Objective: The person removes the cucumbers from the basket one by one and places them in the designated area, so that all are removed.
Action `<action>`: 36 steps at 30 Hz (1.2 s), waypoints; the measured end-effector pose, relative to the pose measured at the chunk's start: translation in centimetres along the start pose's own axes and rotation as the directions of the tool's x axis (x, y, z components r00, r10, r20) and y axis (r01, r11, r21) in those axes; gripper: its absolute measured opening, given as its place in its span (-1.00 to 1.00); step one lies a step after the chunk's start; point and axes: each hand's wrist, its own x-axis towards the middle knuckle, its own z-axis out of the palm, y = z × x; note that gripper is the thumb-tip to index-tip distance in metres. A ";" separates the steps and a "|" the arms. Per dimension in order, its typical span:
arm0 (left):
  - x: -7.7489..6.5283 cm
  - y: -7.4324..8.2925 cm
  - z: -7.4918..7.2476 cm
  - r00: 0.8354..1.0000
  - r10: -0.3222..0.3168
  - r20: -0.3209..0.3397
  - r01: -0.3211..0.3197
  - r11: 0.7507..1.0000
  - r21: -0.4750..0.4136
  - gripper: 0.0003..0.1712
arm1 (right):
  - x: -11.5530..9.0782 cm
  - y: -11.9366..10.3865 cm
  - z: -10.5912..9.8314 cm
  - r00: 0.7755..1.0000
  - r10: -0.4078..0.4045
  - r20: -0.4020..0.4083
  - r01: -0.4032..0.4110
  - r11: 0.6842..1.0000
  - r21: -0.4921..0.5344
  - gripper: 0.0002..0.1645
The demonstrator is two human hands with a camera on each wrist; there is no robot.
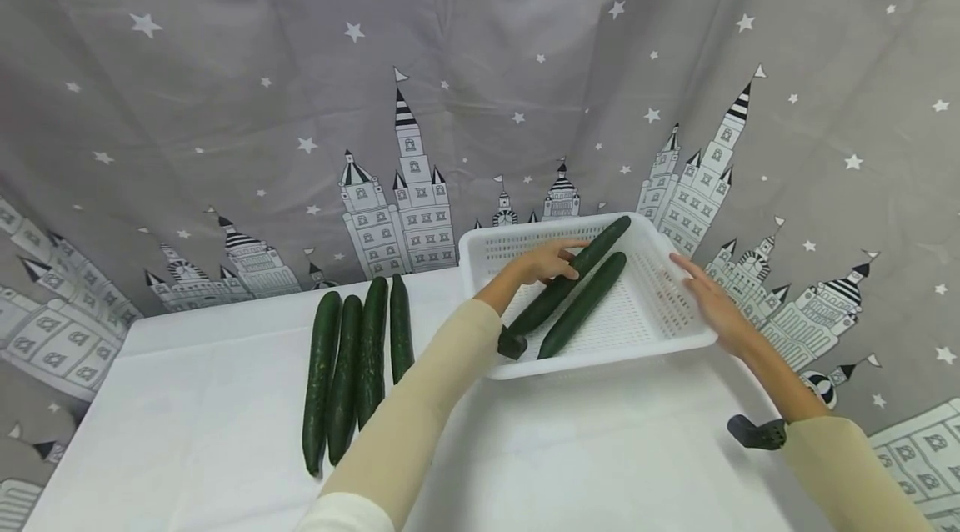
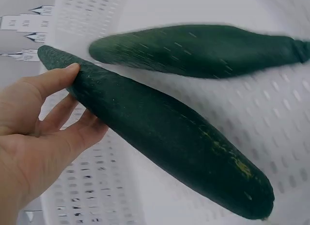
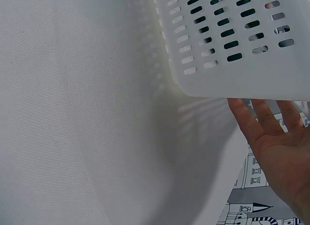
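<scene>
A dark green cucumber [image 1: 553, 298] lies diagonally inside a white perforated plastic basket [image 1: 645, 317]. My left hand [image 1: 542, 263] pinches it; in the left wrist view the thumb and fingers of that hand [image 2: 43, 123] are around one tapering end of the held cucumber [image 2: 169, 130]. A second cucumber [image 1: 587, 305] is beside it on the basket floor. At the basket's right side is my right hand [image 1: 712, 303]. In the right wrist view, the straight fingers of this hand [image 3: 286, 152] reach against the outside of the basket wall [image 3: 208, 84], their tips hidden behind it.
Several cucumbers [image 1: 347, 373] lie side by side on the white tablecloth [image 1: 202, 415], left of the basket. A grey curtain [image 1: 480, 40] printed with castles and stars hangs behind the table. My left sleeve [image 1: 420, 399] covers part of the cucumber row.
</scene>
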 end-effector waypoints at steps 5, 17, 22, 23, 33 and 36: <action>-0.6 1.8 -0.8 0.996 0.082 -0.046 -0.085 0.994 -0.075 -0.19 | -0.2 0.0 0.0 1.000 -0.007 0.010 0.007 1.000 0.002 -0.36; -3.5 5.7 -2.6 0.966 0.181 -0.184 -0.216 0.956 -0.196 -0.21 | 0.0 0.1 -0.2 1.000 -0.012 0.011 0.012 1.000 -0.020 -0.36; -5.2 6.7 -3.4 0.945 0.202 -0.256 -0.267 0.930 -0.252 -0.22 | -0.1 0.0 -0.1 1.000 -0.009 0.016 0.009 1.000 -0.025 -0.36; -5.6 6.8 -3.7 0.942 0.204 -0.268 -0.274 0.926 -0.259 -0.22 | -0.2 0.0 -0.1 1.000 -0.008 0.017 0.009 1.000 -0.024 -0.36; -11.0 6.5 -5.5 0.927 0.184 -0.328 -0.271 0.931 -0.244 -0.21 | -0.4 -0.4 0.1 0.999 -0.035 0.027 0.035 0.999 0.002 -0.36; -13.0 5.9 -5.8 0.917 0.168 -0.362 -0.261 0.938 -0.227 -0.21 | -0.4 -0.4 0.0 0.999 -0.039 0.035 0.039 0.999 0.000 -0.36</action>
